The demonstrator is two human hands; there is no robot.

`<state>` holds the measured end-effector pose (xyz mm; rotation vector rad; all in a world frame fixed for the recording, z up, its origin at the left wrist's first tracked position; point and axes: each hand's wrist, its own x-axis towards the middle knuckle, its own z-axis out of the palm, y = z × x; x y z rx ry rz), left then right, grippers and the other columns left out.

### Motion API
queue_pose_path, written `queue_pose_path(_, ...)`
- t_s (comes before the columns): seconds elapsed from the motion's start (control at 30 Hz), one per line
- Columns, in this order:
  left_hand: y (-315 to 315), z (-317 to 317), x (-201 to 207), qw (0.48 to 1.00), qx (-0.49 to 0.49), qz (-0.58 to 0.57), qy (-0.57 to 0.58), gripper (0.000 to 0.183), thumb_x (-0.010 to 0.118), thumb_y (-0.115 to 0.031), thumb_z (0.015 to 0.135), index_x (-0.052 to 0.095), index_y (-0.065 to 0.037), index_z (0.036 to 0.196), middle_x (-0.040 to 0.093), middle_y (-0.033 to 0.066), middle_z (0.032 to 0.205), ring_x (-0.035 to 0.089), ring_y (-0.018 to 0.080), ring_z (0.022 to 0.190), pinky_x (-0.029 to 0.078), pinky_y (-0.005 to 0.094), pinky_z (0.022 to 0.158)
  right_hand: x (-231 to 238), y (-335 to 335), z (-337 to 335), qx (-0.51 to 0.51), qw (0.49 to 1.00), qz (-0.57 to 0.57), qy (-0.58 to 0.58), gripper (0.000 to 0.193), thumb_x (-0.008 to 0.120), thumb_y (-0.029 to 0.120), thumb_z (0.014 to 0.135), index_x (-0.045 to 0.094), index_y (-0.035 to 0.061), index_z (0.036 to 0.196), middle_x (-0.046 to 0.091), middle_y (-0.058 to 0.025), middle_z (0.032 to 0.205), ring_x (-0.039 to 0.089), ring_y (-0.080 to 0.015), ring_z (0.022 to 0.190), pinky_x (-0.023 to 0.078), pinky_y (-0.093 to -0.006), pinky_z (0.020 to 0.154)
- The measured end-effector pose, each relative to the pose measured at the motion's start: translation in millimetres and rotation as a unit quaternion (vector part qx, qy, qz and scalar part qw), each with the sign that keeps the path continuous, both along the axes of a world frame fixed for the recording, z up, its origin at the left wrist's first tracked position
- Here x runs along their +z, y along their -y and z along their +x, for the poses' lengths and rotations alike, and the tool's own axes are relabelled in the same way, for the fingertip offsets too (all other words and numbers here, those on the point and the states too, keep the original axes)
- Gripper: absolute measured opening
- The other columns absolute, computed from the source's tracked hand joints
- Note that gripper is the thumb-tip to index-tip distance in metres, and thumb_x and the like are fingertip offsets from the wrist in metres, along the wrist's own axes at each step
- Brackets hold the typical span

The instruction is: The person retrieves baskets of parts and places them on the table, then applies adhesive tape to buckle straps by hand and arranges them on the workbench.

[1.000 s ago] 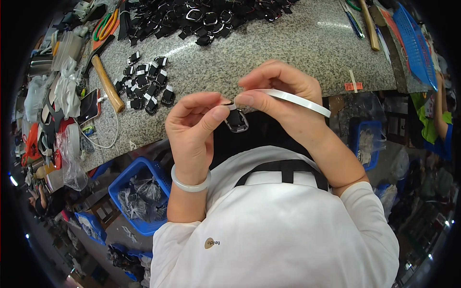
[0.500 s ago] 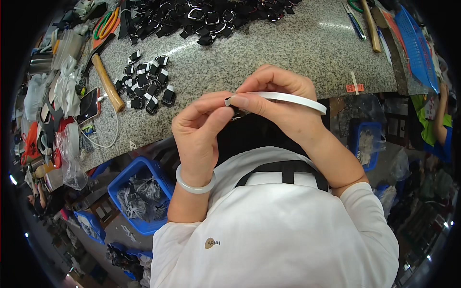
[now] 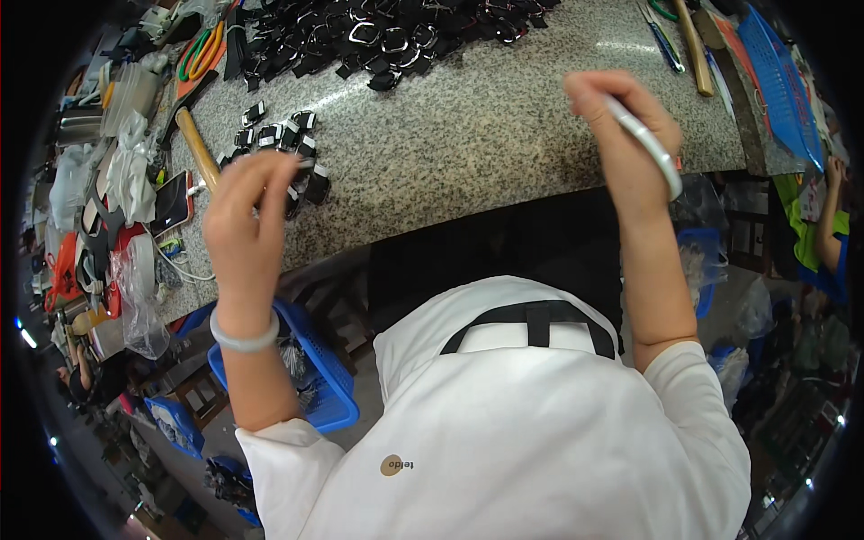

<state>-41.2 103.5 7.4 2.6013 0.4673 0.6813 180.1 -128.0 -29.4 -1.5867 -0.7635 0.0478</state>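
Note:
On the left, my left hand (image 3: 247, 202) is blurred, with thumb and fingers pinched together. A small pale-ended piece (image 3: 306, 164) shows at its fingertips, apparently a black strap loop with a metal buckle. Just beyond the fingers lies a small heap of finished-looking black buckle loops (image 3: 270, 135) with white ends, partly hidden by the hand. My right hand (image 3: 634, 144) is raised over the right part of the stone worktop, fingers curled around a narrow roll of white tape (image 3: 646, 139), seen edge-on.
A large pile of black buckle straps (image 3: 378, 40) covers the far side of the granite worktop (image 3: 468, 135). A wooden-handled hammer (image 3: 196, 144), a phone (image 3: 173, 202) and orange-handled scissors (image 3: 207, 49) lie left. Another wooden handle (image 3: 695, 49) lies far right. A blue basket (image 3: 328, 387) stands below the worktop.
My hands were together over the front edge, working on a small black piece. They have parted: the left moved left to the small heap, the right moved right and away with the tape.

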Motion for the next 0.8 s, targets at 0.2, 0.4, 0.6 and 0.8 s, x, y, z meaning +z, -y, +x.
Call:
queue_pose_path(0.2,9.3,55.3,-8.0,0.991,-0.018,0.126,0.052,0.016,0.068,-0.006,0.077,0.068,-0.005,0.092,0.063,0.0079,0.088,0.061,0.0235,0.081,0.049,0.0315,0.069,-19.7,-15.3,-4.4,0.025,0.982,-0.044,0.180,0.008,0.072,0.005,0.077,0.067,0.0023,0.084,0.063,-0.0062,0.078,0.059,-0.0132,0.068,0.046,-0.0232,0.060)
queue_pose_path(0.4,1.0,92.3,-30.3,0.980,-0.048,0.194,0.017,0.018,0.068,-0.007,0.077,0.068,-0.009,0.095,0.062,0.0073,0.084,0.060,0.0250,0.071,0.048,0.0308,0.065,-18.8,-17.0,-5.4,0.044,0.979,-0.020,0.198,0.007,0.072,0.005,0.077,0.067,0.0025,0.081,0.065,-0.0075,0.077,0.061,-0.0151,0.066,0.047,-0.0245,0.058)
queue_pose_path(0.6,11.7,78.7,-19.3,0.963,0.005,-0.264,0.052,0.012,0.063,-0.005,0.085,0.069,-0.002,0.096,0.067,0.0054,0.083,0.065,0.0112,0.072,0.048,0.0225,0.059,-19.0,-12.5,-1.2,0.072,0.981,-0.026,0.178,0.016,0.072,0.005,0.077,0.066,0.0033,0.092,0.066,-0.0070,0.085,0.062,-0.0134,0.072,0.049,-0.0229,0.063)
queue_pose_path(0.8,45.5,56.3,-17.4,0.809,-0.069,-0.581,0.059,0.021,0.062,-0.003,0.086,0.063,0.003,0.106,0.067,0.0092,0.086,0.065,0.0133,0.074,0.051,0.0220,0.063,-4.1,-23.1,-25.1,0.245,0.948,0.090,-0.183,0.037,0.068,0.002,0.081,0.056,0.0050,0.116,0.064,-0.0104,0.108,0.062,-0.0161,0.097,0.051,-0.0276,0.086)
